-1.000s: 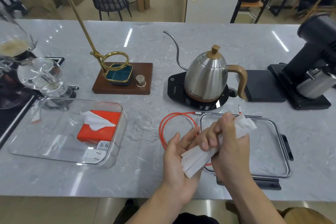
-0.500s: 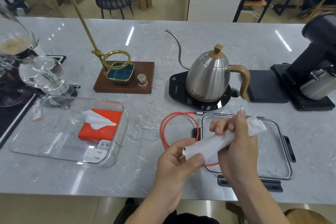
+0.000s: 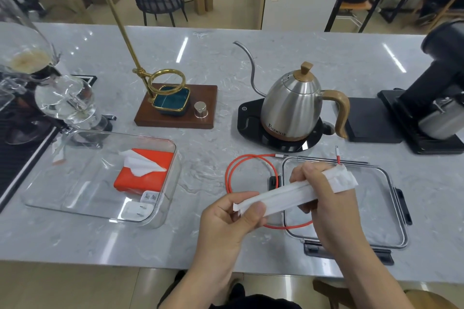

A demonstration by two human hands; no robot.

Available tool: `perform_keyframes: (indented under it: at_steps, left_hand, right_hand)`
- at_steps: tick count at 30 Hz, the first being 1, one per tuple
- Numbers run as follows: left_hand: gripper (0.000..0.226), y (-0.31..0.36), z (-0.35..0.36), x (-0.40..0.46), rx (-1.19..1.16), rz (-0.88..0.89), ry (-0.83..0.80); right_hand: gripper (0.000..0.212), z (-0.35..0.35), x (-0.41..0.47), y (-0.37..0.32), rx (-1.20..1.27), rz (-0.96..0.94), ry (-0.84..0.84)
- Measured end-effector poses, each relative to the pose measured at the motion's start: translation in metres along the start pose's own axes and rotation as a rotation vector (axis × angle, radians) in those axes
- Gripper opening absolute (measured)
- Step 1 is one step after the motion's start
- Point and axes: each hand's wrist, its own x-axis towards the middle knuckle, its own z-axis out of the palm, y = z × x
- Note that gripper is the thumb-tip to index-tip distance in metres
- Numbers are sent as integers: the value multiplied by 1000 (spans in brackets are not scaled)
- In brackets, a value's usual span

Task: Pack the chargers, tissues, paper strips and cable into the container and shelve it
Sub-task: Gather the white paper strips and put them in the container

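Strips (image 3: 288,195) now drawn out flat above lid (image 3: 391,198), no longer bunched. Left hand (image 3: 233,218) pinches near end; right hand (image 3: 324,198) grips far end. Hands further apart than before.

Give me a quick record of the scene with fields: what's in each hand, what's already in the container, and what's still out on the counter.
left hand: left hand pinches the near end of the paper strips
right hand: right hand holds the far end of the same strips
container: clear container, open, holds the orange tissue pack and two white chargers
still out: orange cable coiled on the counter, partly under the lid
lid: off, lying flat to the right of the container
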Motion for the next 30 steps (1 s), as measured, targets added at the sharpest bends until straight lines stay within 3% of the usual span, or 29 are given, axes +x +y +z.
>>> perform_keyframes:
  at_steps: [4, 9, 13, 17, 20, 25, 30]
  left_hand:
    - [32, 11, -5, -3, 18, 53, 26]
    - [19, 28, -17, -5, 7, 137, 67]
    - [16, 42, -32, -6, -9, 164, 105]
    - [17, 60, -54, -9, 3, 177, 141]
    - [25, 73, -72, -11, 12, 184, 167]
    - [13, 93, -101, -11, 54, 208, 217]
    - [15, 114, -135, -7, 66, 186, 235]
  right_hand:
    - [29, 5, 1, 1, 100, 51, -51]
    - [45, 22, 3, 5, 215, 92, -121]
    - [31, 44, 2, 2, 211, 96, -166]
    - [38, 69, 1, -3, 217, 101, -229]
    - [32, 91, 1, -4, 194, 119, -225]
    - [21, 129, -1, -8, 284, 163, -297]
    - [15, 160, -5, -13, 321, 228, -313]
